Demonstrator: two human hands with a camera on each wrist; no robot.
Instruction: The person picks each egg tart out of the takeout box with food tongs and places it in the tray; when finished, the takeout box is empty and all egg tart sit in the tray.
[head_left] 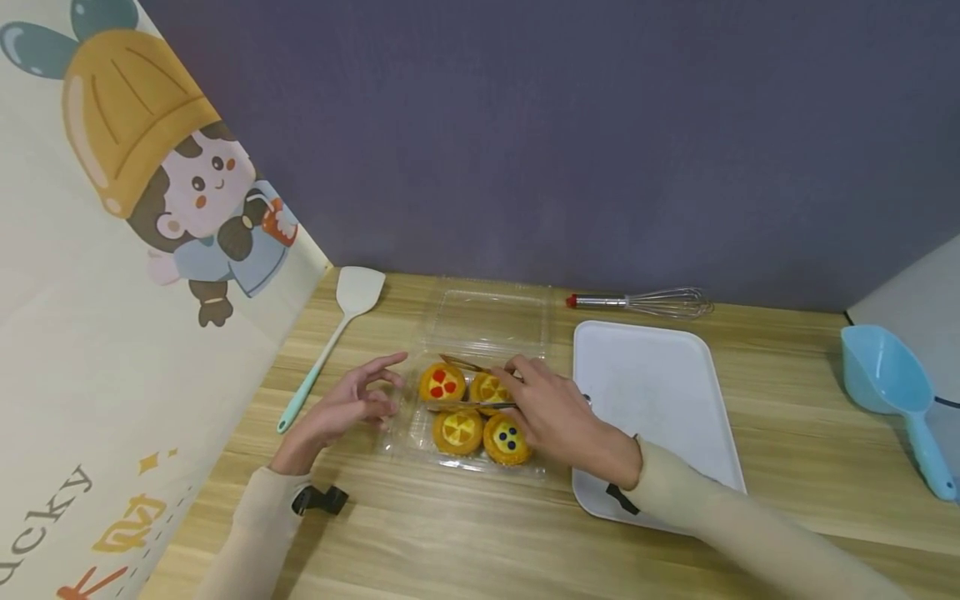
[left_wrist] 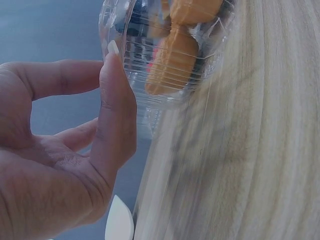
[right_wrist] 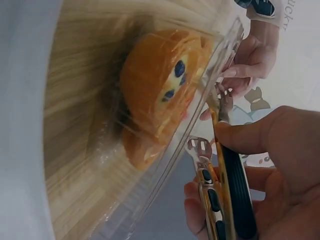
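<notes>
A clear plastic clamshell box (head_left: 480, 462) holds several round tarts. At its back left sits a tart with red pieces (head_left: 442, 383), and at the front right one with blue berries (head_left: 507, 439). My right hand (head_left: 551, 408) grips metal tongs with dark handle pads (right_wrist: 235, 185); their two arms are spread over the box. Between those arms shows the back right tart (head_left: 489, 387), with yellow topping; a similar yellow-topped tart (head_left: 458, 432) is in front. My left hand (head_left: 348, 404) is at the box's left side, fingers loosely bent, thumb tip right at the ribbed wall (left_wrist: 142, 75).
A white tray (head_left: 645, 375) lies right of the box, under my right forearm. Behind it is a whisk (head_left: 637, 302). A white-and-green spatula (head_left: 330, 346) lies at the left, a blue scoop (head_left: 888, 375) at the far right. The box's lid (head_left: 491, 321) leans back, raised.
</notes>
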